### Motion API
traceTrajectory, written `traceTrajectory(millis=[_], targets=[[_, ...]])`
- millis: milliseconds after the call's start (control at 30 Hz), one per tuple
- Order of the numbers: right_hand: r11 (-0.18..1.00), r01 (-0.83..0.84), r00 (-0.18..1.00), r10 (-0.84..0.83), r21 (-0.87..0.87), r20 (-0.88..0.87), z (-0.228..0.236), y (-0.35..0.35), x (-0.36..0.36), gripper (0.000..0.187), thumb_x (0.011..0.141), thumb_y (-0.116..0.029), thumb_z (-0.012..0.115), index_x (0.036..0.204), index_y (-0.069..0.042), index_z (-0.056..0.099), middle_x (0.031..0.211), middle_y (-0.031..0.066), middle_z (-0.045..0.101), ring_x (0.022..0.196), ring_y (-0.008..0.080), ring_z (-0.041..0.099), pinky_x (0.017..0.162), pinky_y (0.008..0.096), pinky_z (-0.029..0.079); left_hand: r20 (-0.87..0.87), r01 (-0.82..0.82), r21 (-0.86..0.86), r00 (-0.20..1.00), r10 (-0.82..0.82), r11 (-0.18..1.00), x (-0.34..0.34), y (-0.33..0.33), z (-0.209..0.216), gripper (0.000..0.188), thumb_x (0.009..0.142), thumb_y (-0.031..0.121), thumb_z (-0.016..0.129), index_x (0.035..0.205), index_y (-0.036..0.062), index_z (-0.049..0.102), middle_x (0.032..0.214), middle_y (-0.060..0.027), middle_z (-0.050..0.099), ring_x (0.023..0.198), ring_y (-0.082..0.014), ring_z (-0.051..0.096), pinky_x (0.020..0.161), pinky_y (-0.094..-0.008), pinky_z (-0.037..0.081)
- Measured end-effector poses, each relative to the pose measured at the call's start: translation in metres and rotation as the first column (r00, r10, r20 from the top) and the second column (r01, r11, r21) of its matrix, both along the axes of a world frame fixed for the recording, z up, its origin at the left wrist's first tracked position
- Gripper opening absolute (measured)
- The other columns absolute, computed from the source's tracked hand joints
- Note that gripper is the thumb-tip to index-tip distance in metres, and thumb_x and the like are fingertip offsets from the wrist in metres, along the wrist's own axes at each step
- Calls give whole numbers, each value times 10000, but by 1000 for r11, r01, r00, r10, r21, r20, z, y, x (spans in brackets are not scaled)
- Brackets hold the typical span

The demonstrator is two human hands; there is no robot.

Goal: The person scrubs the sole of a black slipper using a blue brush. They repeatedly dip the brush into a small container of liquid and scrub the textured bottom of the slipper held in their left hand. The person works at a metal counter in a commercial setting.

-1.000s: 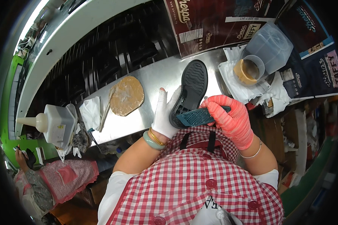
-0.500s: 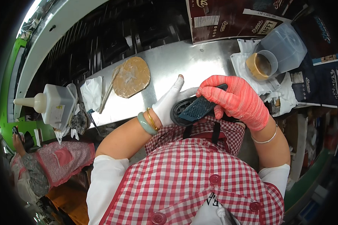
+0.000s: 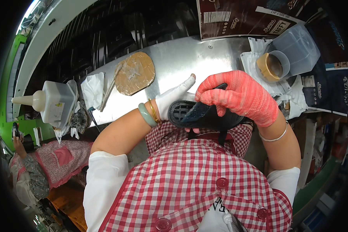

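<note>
1. Black shoe sole [image 3: 229, 120]: held between the checked apron [image 3: 189, 170] and metal table [image 3: 214, 60].
2. Left hand [image 3: 171, 99], white-gloved: fingers hold the sole's gridded end, thumb extended.
3. Right hand [image 3: 239, 96], coral-gloved: fingers pinch a dark perforated insert [image 3: 193, 113] over the sole.

A shiny metal bench [image 3: 183, 57] carries a rounded brown disc [image 3: 140, 79] with a glossy film across its top, a slim stick [image 3: 109, 92] slanting along its left edge, and a crumpled white sheet [image 3: 92, 91] farther left; white papers [image 3: 251, 69] spread at the bench's right end.
</note>
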State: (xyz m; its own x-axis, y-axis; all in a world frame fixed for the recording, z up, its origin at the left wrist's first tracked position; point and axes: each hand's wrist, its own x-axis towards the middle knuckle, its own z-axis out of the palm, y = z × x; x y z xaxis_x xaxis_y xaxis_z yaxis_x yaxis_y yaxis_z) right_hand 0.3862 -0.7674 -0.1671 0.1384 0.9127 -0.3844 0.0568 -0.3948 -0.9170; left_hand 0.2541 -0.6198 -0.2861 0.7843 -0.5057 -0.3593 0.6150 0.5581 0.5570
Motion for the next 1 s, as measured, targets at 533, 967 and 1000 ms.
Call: traceTrajectory(millis=[533,967,1000], targets=[[988,148,988,-150,-49,-35,-15,-47,19,220,809,-182,593,907,-3,675,712,11,597,555,74,533,546,198,437,-157,-34,95,987,48,995,-4,7,7,1018,806,783,206,1321,-80,373,1096,-250,596,677,-323,673,523,-333,570],[402,795,426,-903,454,55,-3,-111,80,246,871,-254,643,982,-34,660,859,5,651,589,20,530,505,161,382,198,-721,-208,631,750,661,-19,25,14,545,949,304,427,1378,-4,294,1347,-160,436,1260,-299,406,1079,-455,295],[412,795,404,-907,444,119,-8,-116,85,241,870,-238,643,990,-29,656,866,8,650,590,30,532,516,171,395,63,-741,-250,630,774,623,-20,14,13,548,957,343,410,1375,5,304,1361,-158,421,1272,-304,385,1086,-463,282]])
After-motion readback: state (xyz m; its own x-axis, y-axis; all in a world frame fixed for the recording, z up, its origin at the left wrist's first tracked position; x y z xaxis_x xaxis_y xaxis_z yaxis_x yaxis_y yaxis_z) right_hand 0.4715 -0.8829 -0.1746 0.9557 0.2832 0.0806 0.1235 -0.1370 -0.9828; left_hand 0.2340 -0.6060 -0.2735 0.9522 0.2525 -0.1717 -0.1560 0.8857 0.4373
